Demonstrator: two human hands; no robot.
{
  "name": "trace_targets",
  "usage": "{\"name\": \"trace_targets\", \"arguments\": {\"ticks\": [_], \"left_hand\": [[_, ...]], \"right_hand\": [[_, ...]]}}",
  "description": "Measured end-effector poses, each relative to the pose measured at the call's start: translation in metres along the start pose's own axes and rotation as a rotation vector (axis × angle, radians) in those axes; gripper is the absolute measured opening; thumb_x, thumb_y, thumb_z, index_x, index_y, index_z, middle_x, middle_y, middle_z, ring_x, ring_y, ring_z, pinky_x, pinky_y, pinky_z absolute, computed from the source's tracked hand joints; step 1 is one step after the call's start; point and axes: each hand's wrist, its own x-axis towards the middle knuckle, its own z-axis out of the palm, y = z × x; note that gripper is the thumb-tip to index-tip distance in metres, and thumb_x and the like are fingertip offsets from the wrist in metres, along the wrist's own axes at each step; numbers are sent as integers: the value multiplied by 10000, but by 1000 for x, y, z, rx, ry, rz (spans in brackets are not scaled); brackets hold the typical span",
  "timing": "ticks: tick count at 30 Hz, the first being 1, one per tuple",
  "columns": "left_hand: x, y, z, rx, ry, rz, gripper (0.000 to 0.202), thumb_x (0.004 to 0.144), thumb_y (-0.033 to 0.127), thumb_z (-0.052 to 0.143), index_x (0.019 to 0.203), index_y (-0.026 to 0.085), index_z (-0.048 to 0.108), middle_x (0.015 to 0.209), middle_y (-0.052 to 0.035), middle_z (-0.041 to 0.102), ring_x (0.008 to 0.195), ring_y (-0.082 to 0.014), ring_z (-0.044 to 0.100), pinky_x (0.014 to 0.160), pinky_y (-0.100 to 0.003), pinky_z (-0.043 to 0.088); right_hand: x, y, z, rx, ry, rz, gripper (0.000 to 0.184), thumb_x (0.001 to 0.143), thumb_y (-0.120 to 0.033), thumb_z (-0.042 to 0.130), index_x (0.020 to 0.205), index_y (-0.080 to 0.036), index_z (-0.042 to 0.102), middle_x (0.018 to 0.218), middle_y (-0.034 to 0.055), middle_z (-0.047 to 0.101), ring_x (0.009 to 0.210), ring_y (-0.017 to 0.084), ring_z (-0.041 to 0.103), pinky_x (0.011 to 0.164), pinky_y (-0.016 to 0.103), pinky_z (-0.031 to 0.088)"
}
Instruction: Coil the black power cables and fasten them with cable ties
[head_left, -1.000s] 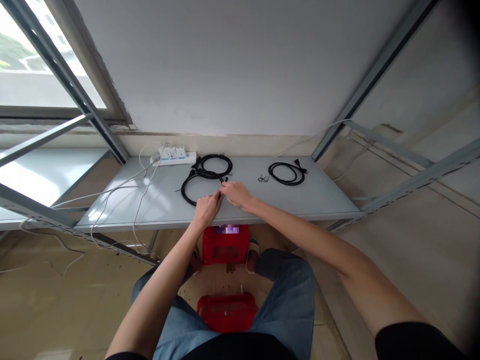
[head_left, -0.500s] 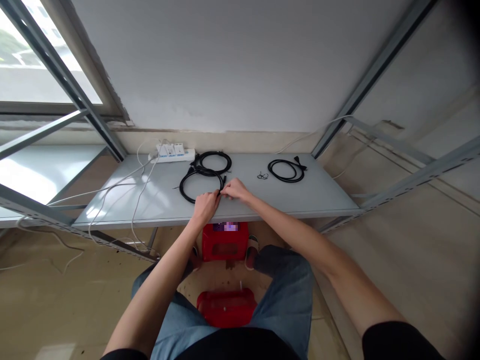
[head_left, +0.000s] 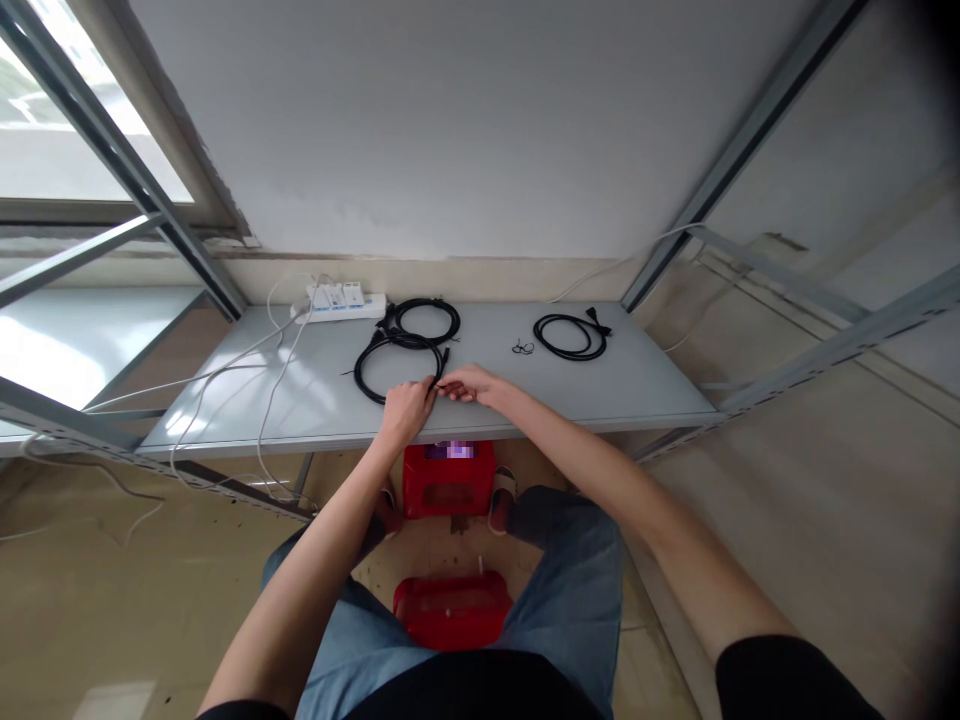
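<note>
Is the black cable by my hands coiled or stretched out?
Coiled: the black cable lies in a round loop on the grey metal shelf.

Matt black rubbery cable (head_left: 375, 372) on smooth grey metal shelf (head_left: 645, 385) (faintly glossy).

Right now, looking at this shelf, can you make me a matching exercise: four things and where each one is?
Things: 1 power strip; 2 red stool; 3 near cable coil; 4 far-right cable coil.
Places: a below the shelf's front edge; b at the left hand and right hand; c shelf's back left; d alone on the shelf's right.
Pairs: 1-c; 2-a; 3-b; 4-d.
</note>
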Motion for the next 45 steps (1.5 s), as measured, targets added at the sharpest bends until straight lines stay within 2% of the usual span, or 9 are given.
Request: {"name": "trace_targets", "arguments": {"ticks": [5, 15, 19, 23, 27, 30, 33, 38, 45], "left_hand": [[1, -1, 1, -10, 5, -4, 461, 1123, 407, 358, 1453, 255, 642, 1170, -166, 800, 1053, -321, 759, 872, -364, 492], [1, -4, 3, -18, 21, -12, 470, 1121, 424, 381, 1483, 254, 629, 1164, -153, 805, 1075, -313, 754, 852, -342, 481], [3, -5, 5, -12, 24, -18, 463, 1125, 438, 367, 1447, 267, 652, 1154, -146, 807, 1064, -316, 758, 852, -350, 486], [3, -4, 5, -6, 16, -7, 473, 1132, 469, 335, 1367, 264, 690, 1126, -148, 809, 1044, -318, 761, 862, -359, 490], [3, -3, 4, 1, 12, -14, 487, 1133, 479, 324, 1387, 263, 679, 1148, -155, 804, 1060, -317, 758, 881, -360, 493], [3, -3, 4, 6, 12, -12, 464, 1129, 460, 344, 1372, 263, 687, 1143, -153, 804, 1057, -322, 757, 884, -366, 492], [3, -3, 4, 10, 21, -5, 454, 1128, 453, 348, 1367, 266, 686, 1135, -149, 806, 1048, -328, 758, 866, -369, 492], [3, -2, 4, 15, 12, -10, 469, 1126, 465, 349, 1399, 266, 674, 1142, -154, 805, 1052, -335, 760, 860, -373, 498], [4, -2, 5, 3, 18, -10, 459, 1129, 451, 345, 1351, 257, 696, 1141, -151, 807, 1059, -330, 758, 879, -373, 498]], "right_hand": [[-2, 0, -5, 47, -114, -22, 118, 897, -107, 790, 797, -119, 729, 786, 44, 804, 527, 51, 636, 383, 127, 340], [-4, 3, -4, 30, -104, -81, 107, 929, -109, 791, 830, -118, 752, 845, 72, 823, 573, 67, 663, 430, 131, 382], [-3, 11, -2, -38, -96, -209, 128, 956, -143, 748, 831, -126, 728, 819, 57, 796, 594, 83, 676, 430, 152, 365], [-2, 21, -1, -302, -11, -469, 128, 995, -169, 674, 873, -146, 705, 794, 18, 750, 611, 96, 656, 515, 176, 417], [-7, 27, -1, -760, 182, -795, 127, 1022, -153, 633, 973, -152, 749, 951, 40, 759, 811, 129, 659, 794, 234, 484], [-14, 34, 0, -1079, 283, -898, 209, 1095, -195, 551, 1099, -163, 757, 1133, 87, 734, 925, 157, 660, 836, 259, 454], [-15, 43, 0, -1296, 325, -952, 270, 1139, -231, 477, 1211, -163, 728, 1182, 112, 704, 981, 181, 668, 811, 271, 442], [-9, 52, -2, -1380, 389, -1029, 296, 1158, -291, 449, 1217, -159, 707, 1133, 124, 691, 1057, 210, 659, 838, 289, 450], [-8, 48, -1, -1414, 368, -1083, 282, 1130, -163, 441, 1221, -167, 708, 1161, 126, 693, 1059, 214, 636, 843, 305, 437]]}}
